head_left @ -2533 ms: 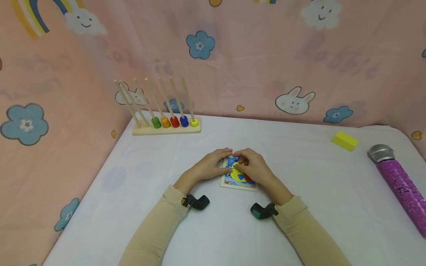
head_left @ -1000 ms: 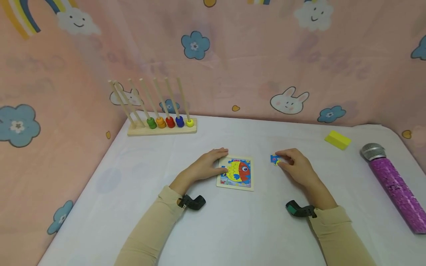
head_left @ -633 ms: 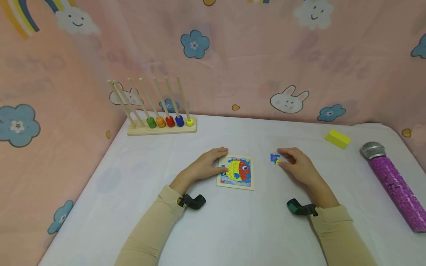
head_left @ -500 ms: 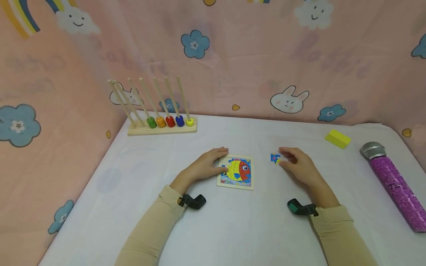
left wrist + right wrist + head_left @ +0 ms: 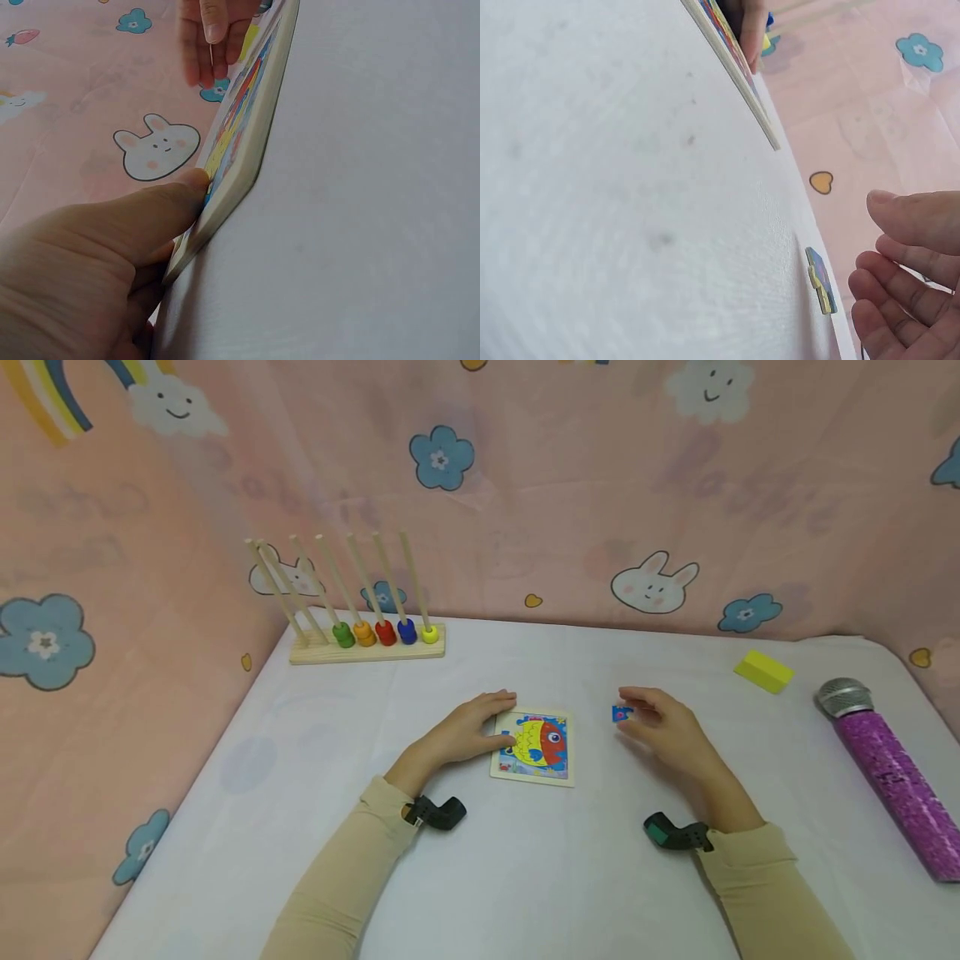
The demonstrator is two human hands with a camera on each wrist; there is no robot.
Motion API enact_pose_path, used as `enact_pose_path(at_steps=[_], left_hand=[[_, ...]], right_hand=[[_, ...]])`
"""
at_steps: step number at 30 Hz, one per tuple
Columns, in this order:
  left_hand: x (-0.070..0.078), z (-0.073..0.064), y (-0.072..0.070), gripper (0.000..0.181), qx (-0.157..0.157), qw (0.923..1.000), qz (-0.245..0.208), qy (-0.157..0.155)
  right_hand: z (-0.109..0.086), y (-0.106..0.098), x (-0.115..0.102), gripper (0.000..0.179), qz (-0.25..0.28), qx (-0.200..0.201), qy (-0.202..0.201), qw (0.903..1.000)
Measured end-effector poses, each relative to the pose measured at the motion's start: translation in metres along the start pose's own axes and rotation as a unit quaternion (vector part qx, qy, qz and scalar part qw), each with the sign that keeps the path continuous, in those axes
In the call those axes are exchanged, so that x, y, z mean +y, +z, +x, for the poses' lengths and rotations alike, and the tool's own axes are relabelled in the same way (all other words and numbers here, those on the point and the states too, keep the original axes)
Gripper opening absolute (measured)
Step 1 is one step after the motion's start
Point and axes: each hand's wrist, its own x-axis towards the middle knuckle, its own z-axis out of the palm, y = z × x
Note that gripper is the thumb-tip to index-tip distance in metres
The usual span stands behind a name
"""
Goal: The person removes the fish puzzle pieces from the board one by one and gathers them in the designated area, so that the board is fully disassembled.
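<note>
A square wooden fish puzzle (image 5: pixel 542 747) lies on the white table, its upper left corner showing bare wood. My left hand (image 5: pixel 459 732) holds it at that corner, the thumb (image 5: pixel 169 199) over the left edge and the fingers along the far edge. To the right of the board, a small blue puzzle piece (image 5: pixel 621 713) with a flower print lies flat on the cloth. Around it hovers my right hand (image 5: pixel 670 728), thumb and fingers apart. The right wrist view shows a gap between the piece (image 5: pixel 822 281) and those fingers.
A wooden counting rack (image 5: pixel 367 650) with upright pegs and coloured rings stands at the back left. A yellow block (image 5: pixel 763 672) sits at the back right, beside a purple glittery microphone (image 5: pixel 892 777). Pink printed cloth (image 5: pixel 540 510) hangs behind the table.
My right hand took the blue piece from the puzzle's upper left, carried it right, laid it on the table and let go. Its fingers have since spread. My left hand stayed on the board.
</note>
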Motion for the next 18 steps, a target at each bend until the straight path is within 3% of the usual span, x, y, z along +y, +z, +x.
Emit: enact_pose_path(at_steps=[18], left_hand=[[-0.002, 0.002, 0.000, 0.065, -0.009, 0.9999, 0.002, -0.014]], right_hand=[[0.009, 0.031, -0.034, 0.052, 0.012, -0.067, -0.017, 0.9975]])
